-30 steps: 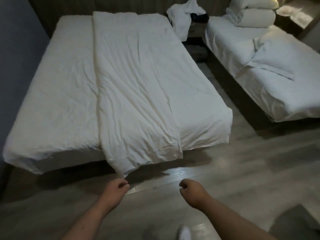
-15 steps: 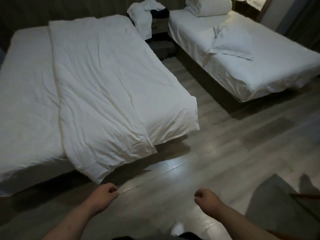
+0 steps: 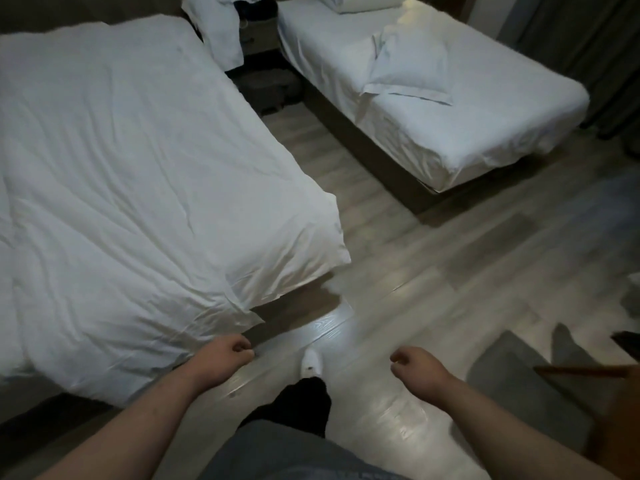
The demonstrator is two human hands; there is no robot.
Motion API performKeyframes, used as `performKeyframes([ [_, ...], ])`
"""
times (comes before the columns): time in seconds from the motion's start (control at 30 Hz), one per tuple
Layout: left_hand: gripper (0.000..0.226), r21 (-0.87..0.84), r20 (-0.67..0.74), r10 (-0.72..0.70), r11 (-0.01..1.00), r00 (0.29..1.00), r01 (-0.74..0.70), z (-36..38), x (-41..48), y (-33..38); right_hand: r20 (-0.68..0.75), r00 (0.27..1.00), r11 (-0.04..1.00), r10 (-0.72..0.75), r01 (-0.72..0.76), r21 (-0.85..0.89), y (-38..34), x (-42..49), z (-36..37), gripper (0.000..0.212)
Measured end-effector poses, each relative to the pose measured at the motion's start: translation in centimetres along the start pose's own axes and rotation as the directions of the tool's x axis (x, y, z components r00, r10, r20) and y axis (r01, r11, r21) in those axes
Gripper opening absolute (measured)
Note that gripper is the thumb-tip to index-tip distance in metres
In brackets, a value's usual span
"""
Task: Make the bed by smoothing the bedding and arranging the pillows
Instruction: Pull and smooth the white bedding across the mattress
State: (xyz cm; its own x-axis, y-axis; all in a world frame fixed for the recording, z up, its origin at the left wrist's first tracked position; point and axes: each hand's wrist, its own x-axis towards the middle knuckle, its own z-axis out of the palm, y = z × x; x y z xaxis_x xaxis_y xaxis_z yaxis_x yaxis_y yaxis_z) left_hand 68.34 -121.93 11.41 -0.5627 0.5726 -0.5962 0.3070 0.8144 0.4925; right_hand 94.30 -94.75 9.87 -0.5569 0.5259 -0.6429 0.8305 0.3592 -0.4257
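While both hands hang low over the wood floor, neither holds a thing. L hand sits at approx 7 o'clock, fingers loosely curled, nr the drooping corner of the duvet but w/ no grip on it. R hand sits at approx 5 o'clock, same loose curl, well apart from any bedding.

The duvet is white and creased and lies lengthwise on the near bed, filling 8 to 11 o'clock. Its foot end spills past the mattress edge toward the floor. The bed's sheeted corner shows at approx 9 o'clock of centre.

Far bed is at 1 to 2 o'clock, w/ one white pillow lying flat mid-mattress. Folded bedding is stacked at its head end, cut off by the top edge.

Btwn the beds at 12 o'clock stands a nightstand, w/ a white cloth draped over its L side.

White shoe is on the floor btwn the hands, dark trouser leg behind it. Grey mat lies at 4 o'clock. Dark curtain hangs at 2 o'clock.
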Motion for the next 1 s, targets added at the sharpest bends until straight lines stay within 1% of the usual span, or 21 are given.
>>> performKeyframes([
  [0.13,0.017,-0.001,0.051,0.022,1.000,0.998,-0.022,-0.9,6.2,3.4,-0.020,1.000,1.000,0.012,-0.012,0.001,-0.3,4.9,-4.0,0.027],
  [0.27,0.018,0.004,0.081,0.038,0.999,0.996,-0.038,-2.0,12.3,6.6,-0.027,0.999,0.999,0.045,-0.045,-0.018,-0.8,9.7,-8.7,0.027],
  [0.37,0.017,0.059,0.153,0.055,0.996,0.987,-0.064,-3.1,16.3,9.1,-0.024,0.996,0.996,0.081,-0.082,-0.028,-1.1,12.7,-11.9,0.026],
  [0.47,0.015,0.105,0.184,0.046,0.992,0.982,-0.066,-5.1,19.7,11.5,-0.021,0.996,0.996,0.085,-0.086,-0.029,-1.9,15.8,-14.6,0.027],
  [0.57,0.005,0.094,0.167,0.019,0.995,0.986,-0.035,-6.6,22.5,14.0,-0.024,0.998,0.998,0.062,-0.062,-0.023,-2.5,18.6,-17.2,0.027],
  [0.63,0.006,0.064,0.140,0.004,0.998,0.990,-0.013,-7.2,24.1,15.4,-0.017,0.999,0.999,0.047,-0.048,-0.022,-2.8,20.6,-18.9,0.026],
  [0.7,0.002,0.045,0.115,-0.018,0.999,0.993,0.012,-7.6,25.5,17.0,-0.010,1.000,0.999,0.025,-0.026,-0.044,-2.8,22.8,-21.0,0.025],
  [0.87,0.019,-0.050,0.051,-0.124,0.991,0.991,0.126,-6.7,29.5,21.1,0.048,0.998,0.989,-0.042,0.048,-0.143,-1.9,29.2,-27.1,0.025],
  [1.0,0.022,-0.131,0.000,-0.217,0.968,0.976,0.215,-5.1,31.9,25.0,0.092,0.992,0.976,-0.091,0.107,-0.192,-1.2,34.4,-32.7,0.024],
])
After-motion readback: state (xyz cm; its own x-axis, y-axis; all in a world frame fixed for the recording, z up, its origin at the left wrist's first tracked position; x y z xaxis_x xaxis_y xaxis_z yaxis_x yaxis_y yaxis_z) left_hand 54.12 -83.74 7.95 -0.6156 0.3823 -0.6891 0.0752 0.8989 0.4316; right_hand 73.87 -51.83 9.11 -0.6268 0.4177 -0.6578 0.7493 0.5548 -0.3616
